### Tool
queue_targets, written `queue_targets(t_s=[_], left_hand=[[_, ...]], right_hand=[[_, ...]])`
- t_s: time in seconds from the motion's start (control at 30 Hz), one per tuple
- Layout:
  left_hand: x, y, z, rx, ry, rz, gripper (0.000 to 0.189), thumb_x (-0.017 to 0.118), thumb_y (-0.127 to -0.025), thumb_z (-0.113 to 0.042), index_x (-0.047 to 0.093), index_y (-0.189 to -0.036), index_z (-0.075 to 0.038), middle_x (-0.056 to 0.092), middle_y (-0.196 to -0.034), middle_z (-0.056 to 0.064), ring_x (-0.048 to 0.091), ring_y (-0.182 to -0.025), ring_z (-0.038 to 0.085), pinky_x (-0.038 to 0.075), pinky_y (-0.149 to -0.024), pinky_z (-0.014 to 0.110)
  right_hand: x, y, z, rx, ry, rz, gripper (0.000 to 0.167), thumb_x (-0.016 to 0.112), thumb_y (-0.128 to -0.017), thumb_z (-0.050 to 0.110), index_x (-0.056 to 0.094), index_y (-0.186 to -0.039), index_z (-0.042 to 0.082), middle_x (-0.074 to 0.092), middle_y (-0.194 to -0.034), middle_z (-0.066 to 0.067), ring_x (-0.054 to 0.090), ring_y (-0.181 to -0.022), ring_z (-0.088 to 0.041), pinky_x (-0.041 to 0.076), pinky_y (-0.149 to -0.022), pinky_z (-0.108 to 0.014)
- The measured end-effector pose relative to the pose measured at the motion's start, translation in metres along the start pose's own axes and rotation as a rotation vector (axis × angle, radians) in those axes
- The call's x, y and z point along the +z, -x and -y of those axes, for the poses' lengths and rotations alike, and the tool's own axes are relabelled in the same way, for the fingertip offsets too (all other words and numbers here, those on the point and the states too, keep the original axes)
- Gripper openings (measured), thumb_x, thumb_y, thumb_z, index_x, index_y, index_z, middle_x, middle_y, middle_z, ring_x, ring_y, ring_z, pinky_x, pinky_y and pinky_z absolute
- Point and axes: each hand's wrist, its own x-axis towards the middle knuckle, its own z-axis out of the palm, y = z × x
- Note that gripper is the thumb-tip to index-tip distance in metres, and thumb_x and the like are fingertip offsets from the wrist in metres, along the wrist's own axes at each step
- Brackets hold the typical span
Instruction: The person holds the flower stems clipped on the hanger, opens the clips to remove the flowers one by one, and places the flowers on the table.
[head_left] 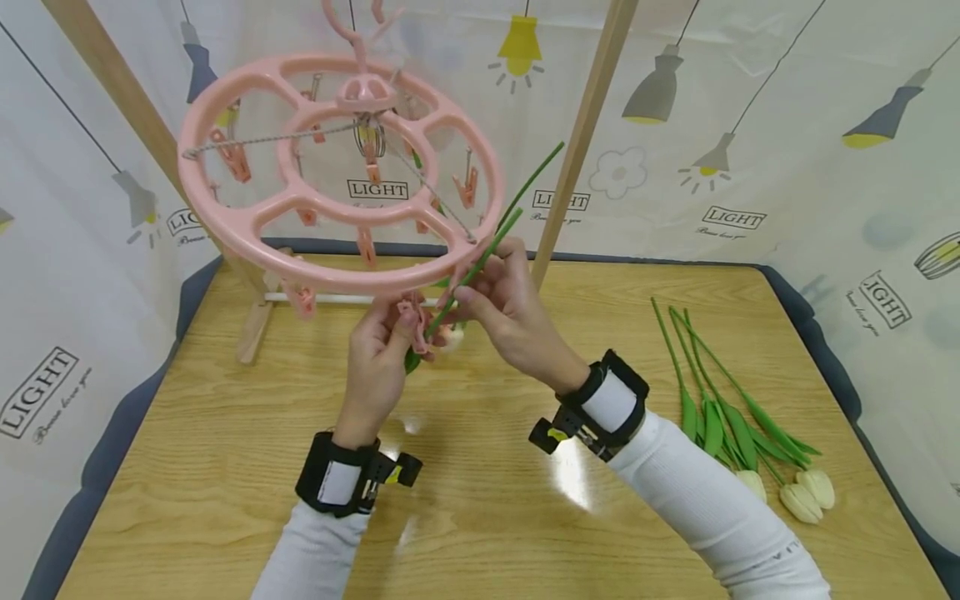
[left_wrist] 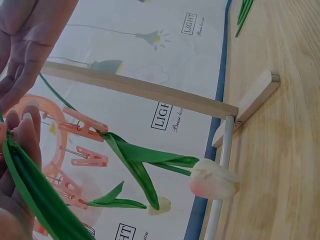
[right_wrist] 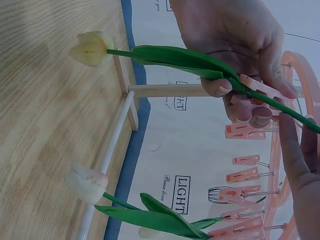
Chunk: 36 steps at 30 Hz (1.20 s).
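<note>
My left hand (head_left: 375, 354) grips a pink clothespin (head_left: 413, 321) that hangs from the near right of a round pink drying hanger (head_left: 217, 229). A tulip's green stem (head_left: 491, 250) lies at this clothespin, slanting up past the hanger's rim. My right hand (head_left: 521, 321) pinches that stem just above the clothespin with thumb and fingers. In the right wrist view, the tulip's pale yellow bloom (right_wrist: 92, 49) points down toward the table, its leaf (right_wrist: 175, 59) beside my left fingers. A white-pink tulip (left_wrist: 212, 180) hangs head-down from another clothespin (left_wrist: 86, 125).
Several white tulips (head_left: 798, 500) lie on the wooden table (head_left: 480, 517) at the right. A wooden stand with an upright post (head_left: 581, 142) and a white crossbar (head_left: 330, 298) stands around the hanger. Another tulip (left_wrist: 159, 206) hangs farther back. More clothespins (head_left: 365, 247) dangle around the hanger.
</note>
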Motion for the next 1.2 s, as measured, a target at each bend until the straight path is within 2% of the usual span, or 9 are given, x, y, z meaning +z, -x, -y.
queue_targets(t_s=[0.17, 0.33, 0.63, 0.73, 0.97, 1.2], left_hand=[[0.001, -0.001, 0.0, 0.003, -0.053, -0.034, 0.024, 0.045, -0.105, -0.013, 0.053, -0.111, 0.01, 0.054, -0.077, 0.0, 0.056, -0.058, 0.012, 0.053, -0.05, 0.023], [0.001, -0.001, 0.001, 0.007, -0.075, -0.063, 0.023, 0.047, -0.104, -0.013, 0.053, -0.108, 0.009, 0.056, -0.078, -0.002, 0.055, -0.056, 0.009, 0.05, -0.046, 0.023], [0.003, -0.002, 0.003, 0.038, -0.053, -0.15, 0.021, 0.054, -0.101, -0.01, 0.053, -0.098, 0.011, 0.06, -0.075, -0.002, 0.057, -0.062, 0.005, 0.061, -0.062, 0.029], [0.004, -0.002, 0.004, 0.049, -0.045, -0.164, 0.021, 0.055, -0.1, -0.008, 0.054, -0.097, 0.012, 0.061, -0.074, -0.001, 0.057, -0.061, 0.005, 0.062, -0.062, 0.03], [0.002, -0.002, 0.006, 0.085, -0.086, -0.163, 0.019, 0.054, -0.1, -0.005, 0.056, -0.098, 0.015, 0.064, -0.077, -0.003, 0.059, -0.062, 0.005, 0.055, -0.057, 0.018], [-0.001, -0.002, 0.004, 0.07, -0.053, -0.132, 0.02, 0.052, -0.101, -0.005, 0.054, -0.1, 0.015, 0.067, -0.079, -0.001, 0.069, -0.071, 0.009, 0.06, -0.065, 0.022]], right_hand=[[0.002, 0.0, 0.001, 0.018, -0.002, -0.019, 0.034, 0.039, -0.099, -0.013, 0.022, -0.128, -0.009, 0.055, -0.108, -0.003, 0.065, -0.092, -0.012, 0.062, -0.08, -0.043], [0.005, 0.002, 0.0, 0.054, 0.008, -0.044, 0.026, 0.04, -0.1, -0.01, 0.034, -0.125, -0.013, 0.055, -0.106, -0.001, 0.063, -0.092, -0.01, 0.062, -0.081, -0.038], [0.007, 0.002, -0.007, 0.041, 0.001, -0.086, 0.022, 0.043, -0.099, -0.011, 0.037, -0.121, -0.013, 0.056, -0.104, 0.003, 0.063, -0.091, -0.009, 0.062, -0.078, -0.036], [0.007, 0.002, -0.008, 0.03, -0.001, -0.095, 0.022, 0.043, -0.099, -0.012, 0.036, -0.12, -0.013, 0.056, -0.105, 0.003, 0.062, -0.09, -0.009, 0.062, -0.076, -0.035], [0.003, 0.002, -0.007, 0.014, 0.01, -0.123, 0.02, 0.043, -0.098, -0.012, 0.037, -0.117, -0.011, 0.056, -0.105, 0.0, 0.064, -0.088, -0.014, 0.063, -0.074, -0.038], [-0.01, 0.003, -0.004, 0.015, 0.017, -0.158, 0.019, 0.043, -0.098, -0.013, 0.038, -0.116, -0.01, 0.059, -0.103, 0.003, 0.064, -0.087, -0.012, 0.063, -0.072, -0.034]])
